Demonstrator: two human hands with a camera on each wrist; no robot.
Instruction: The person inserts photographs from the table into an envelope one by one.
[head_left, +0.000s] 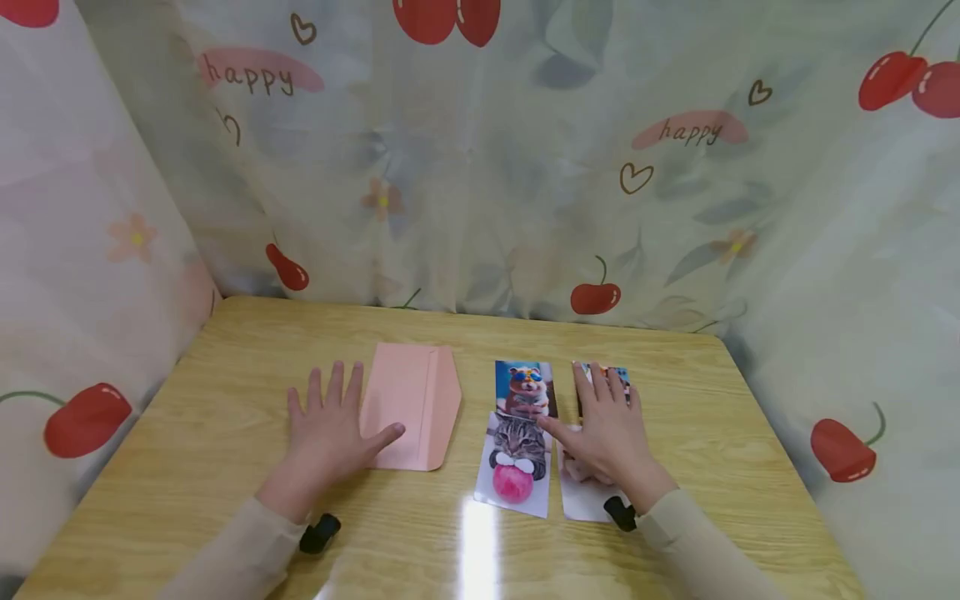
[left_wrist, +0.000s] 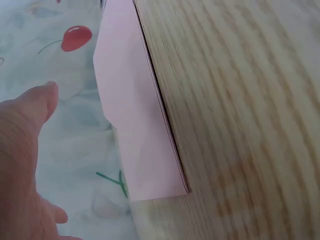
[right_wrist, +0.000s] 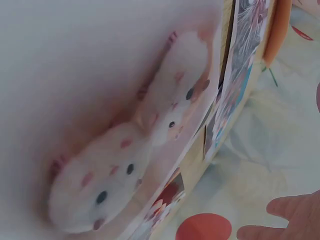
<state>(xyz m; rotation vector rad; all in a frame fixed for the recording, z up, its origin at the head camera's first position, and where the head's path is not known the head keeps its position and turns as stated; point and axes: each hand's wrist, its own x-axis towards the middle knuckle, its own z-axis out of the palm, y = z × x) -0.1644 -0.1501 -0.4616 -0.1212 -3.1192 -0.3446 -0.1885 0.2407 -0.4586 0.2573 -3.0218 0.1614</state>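
My left hand [head_left: 330,437] is spread with straight fingers at the left side of a pink envelope [head_left: 401,400], its thumb overlapping the envelope in the head view. The envelope's flap points right. With fingers fanned out, my right hand [head_left: 611,433] is over two picture cards. One is a white card with two white hamsters [right_wrist: 125,170]; the other, a colourful card [head_left: 621,377], is mostly hidden behind the fingers. Left of that hand are a hamster-in-sunglasses card [head_left: 528,385] and, nearer me, a cat card [head_left: 517,467] with a pink ball. Neither hand grips anything.
The wooden table [head_left: 225,400] is enclosed at the back and sides by a cherry-print curtain [head_left: 465,167]. A black device [head_left: 320,533] sits at the left wrist and another black device [head_left: 621,513] at the right. Light glares off the front tabletop.
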